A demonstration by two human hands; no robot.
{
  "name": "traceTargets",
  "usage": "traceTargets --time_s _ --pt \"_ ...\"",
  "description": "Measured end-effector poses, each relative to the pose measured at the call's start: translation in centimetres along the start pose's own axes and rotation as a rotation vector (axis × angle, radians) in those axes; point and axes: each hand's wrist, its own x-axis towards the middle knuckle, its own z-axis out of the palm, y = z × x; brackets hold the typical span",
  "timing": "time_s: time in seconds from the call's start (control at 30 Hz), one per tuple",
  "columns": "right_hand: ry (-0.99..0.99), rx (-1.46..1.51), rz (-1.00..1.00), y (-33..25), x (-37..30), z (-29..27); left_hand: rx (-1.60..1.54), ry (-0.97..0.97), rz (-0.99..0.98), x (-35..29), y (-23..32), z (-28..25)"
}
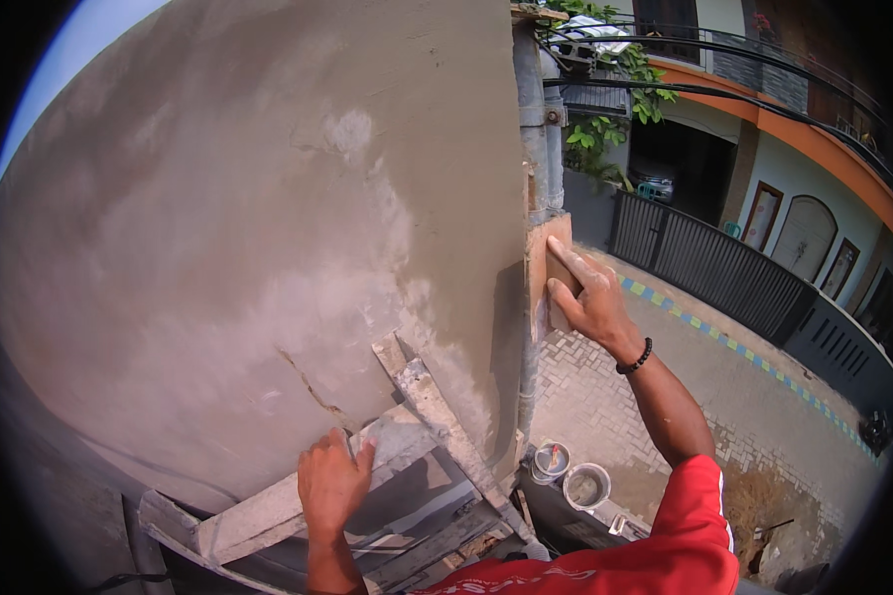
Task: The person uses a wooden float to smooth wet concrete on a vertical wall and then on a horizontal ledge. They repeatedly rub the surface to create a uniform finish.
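A freshly plastered wall fills the left and middle of the view, damp and darker toward its right edge. At that edge my right hand presses a flat reddish-brown wooden board upright beside the corner. Its index finger reaches up along the board and the thumb lies lower on it. Low on the left, my left hand has its fingers curled over a pale, mortar-stained wooden plank next to the wall. Its fingertips are partly hidden.
A slanting timber crosses the plank. Grey pipes run up the wall's corner. Two buckets, one a white bucket, stand below. A paved lane, a dark gate and overhead cables lie to the right.
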Motion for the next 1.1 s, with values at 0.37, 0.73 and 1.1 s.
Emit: traceTargets --time_s 0.37,0.73,1.1 --pt "0.230 -0.006 -0.159 -4.4 12.8 0.9 -0.016 0.036 0.008 -0.3 0.1 -0.1" --pt "-0.112 -0.026 -0.060 -3.1 -4.8 4.9 -0.062 -0.020 -0.006 0.2 0.8 -1.0" --pt "0.084 -0.055 -0.112 -8.5 9.6 3.9 -0.044 0.007 -0.029 -0.5 0.1 -1.1"
